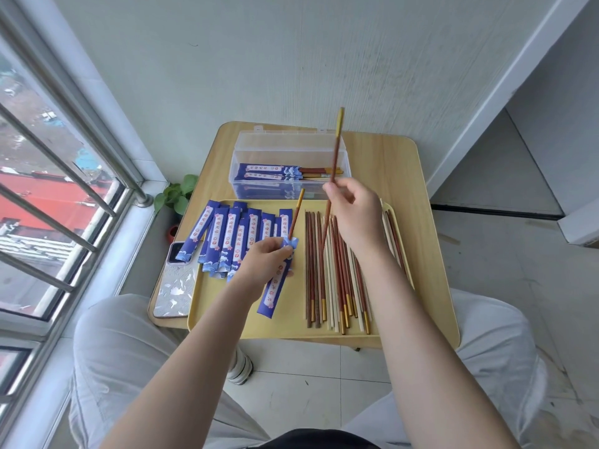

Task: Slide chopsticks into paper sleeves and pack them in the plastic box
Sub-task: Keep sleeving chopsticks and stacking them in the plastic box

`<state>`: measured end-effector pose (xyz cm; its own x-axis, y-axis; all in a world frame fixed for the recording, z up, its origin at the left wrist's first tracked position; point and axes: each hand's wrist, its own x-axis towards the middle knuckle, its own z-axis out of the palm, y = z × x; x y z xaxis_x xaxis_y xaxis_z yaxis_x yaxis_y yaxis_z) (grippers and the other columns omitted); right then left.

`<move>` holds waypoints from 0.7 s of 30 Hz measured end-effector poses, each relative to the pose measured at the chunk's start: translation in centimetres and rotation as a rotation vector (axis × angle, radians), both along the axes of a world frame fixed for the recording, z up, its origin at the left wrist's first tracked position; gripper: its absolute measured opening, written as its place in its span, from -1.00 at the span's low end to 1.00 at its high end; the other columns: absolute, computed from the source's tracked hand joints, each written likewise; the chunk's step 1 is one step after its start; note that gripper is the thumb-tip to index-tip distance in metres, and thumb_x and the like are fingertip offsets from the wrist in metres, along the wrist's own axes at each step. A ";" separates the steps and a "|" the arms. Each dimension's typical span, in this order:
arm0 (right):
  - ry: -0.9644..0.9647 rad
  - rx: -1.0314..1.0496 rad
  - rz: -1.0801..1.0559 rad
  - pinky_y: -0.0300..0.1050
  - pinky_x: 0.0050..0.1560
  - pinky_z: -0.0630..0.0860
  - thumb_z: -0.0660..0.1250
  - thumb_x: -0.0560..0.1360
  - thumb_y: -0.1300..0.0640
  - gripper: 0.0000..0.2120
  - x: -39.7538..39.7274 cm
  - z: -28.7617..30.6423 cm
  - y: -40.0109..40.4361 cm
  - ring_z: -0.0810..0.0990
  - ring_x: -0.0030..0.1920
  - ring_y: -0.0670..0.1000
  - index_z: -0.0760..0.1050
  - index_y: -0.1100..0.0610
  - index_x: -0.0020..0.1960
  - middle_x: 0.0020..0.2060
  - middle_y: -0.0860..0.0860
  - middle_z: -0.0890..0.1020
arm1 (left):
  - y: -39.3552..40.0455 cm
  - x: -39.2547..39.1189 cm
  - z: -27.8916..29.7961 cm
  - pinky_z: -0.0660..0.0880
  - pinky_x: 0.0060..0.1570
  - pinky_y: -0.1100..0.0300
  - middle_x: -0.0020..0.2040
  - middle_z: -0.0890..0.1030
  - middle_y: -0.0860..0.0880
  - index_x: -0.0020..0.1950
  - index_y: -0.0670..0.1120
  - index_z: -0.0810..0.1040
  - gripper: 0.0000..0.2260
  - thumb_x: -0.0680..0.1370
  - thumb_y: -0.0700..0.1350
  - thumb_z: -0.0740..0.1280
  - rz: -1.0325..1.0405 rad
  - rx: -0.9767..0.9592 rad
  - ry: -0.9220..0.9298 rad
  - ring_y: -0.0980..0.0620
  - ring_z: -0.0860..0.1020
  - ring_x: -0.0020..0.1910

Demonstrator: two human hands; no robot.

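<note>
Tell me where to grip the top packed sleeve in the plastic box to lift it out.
Probably at the bare chopstick ends sticking out of the top packed sleeve, coming from above through the plastic box's open top. It lies flat and lengthwise, blue paper to the left, rigid ends to the right. The raised chopstick in the right hand crosses that spot in this view.

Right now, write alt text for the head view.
Left hand holds a blue paper sleeve with one chopstick in it; right hand lifts a second chopstick over a yellow tray, behind which stands a clear plastic box.
</note>
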<state>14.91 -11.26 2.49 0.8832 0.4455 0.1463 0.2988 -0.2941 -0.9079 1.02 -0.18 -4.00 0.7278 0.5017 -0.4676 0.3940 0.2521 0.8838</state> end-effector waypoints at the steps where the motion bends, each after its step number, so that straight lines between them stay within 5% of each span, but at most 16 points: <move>1: 0.025 0.017 -0.007 -0.19 -0.24 0.46 0.28 0.64 0.06 -0.85 0.1 0.1 0.1 0.55 -0.29 -0.10 0.58 0.11 0.01 -0.29 -0.09 0.59 | -0.1 0.0 0.2 0.61 -0.21 0.11 -0.16 0.60 -0.15 -0.04 -0.17 0.54 -0.93 0.63 -0.22 0.31 -0.007 -0.034 -0.012 -0.04 0.62 -0.23; 5: 0.212 0.147 -0.027 -0.16 -0.46 0.47 0.14 0.69 0.15 -0.83 0.3 0.2 0.3 0.49 -0.53 -0.07 0.44 0.14 -0.03 -0.35 0.01 0.53 | -0.2 0.0 1.0 0.48 -0.37 0.14 -0.23 0.57 -0.20 -0.10 -0.17 0.45 -0.91 0.60 -0.25 0.20 -0.077 -0.094 -0.041 -0.12 0.56 -0.36; 11: 0.256 0.146 -0.060 -0.07 -0.39 0.58 0.12 0.69 0.14 -0.83 0.0 -0.2 0.3 0.54 -0.52 -0.07 0.43 0.15 -0.01 -0.35 0.01 0.55 | -0.3 0.1 1.4 0.41 -0.35 0.10 -0.29 0.54 -0.23 -0.07 -0.19 0.42 -0.94 0.58 -0.23 0.18 -0.136 -0.082 -0.078 -0.11 0.42 -0.44; 17: 0.314 0.022 0.042 -0.09 -0.34 0.64 0.19 0.68 0.12 -0.84 -0.2 -0.9 0.3 0.62 -0.43 -0.04 0.48 0.18 0.02 -0.34 0.04 0.59 | -0.5 0.3 1.7 0.40 -0.29 0.10 -0.30 0.54 -0.19 -0.06 -0.17 0.44 -0.94 0.58 -0.21 0.19 -0.169 -0.047 -0.096 -0.10 0.40 -0.44; 21: 0.366 -0.285 0.290 -0.01 -0.16 0.70 0.31 0.62 0.05 -0.81 -1.0 -1.2 -0.1 0.71 -0.24 0.05 0.61 0.15 0.03 -0.18 0.10 0.70 | -0.7 1.0 1.9 0.39 -0.34 0.09 -0.29 0.52 -0.19 -0.09 -0.17 0.41 -0.92 0.59 -0.24 0.17 -0.116 -0.004 -0.077 -0.08 0.41 -0.43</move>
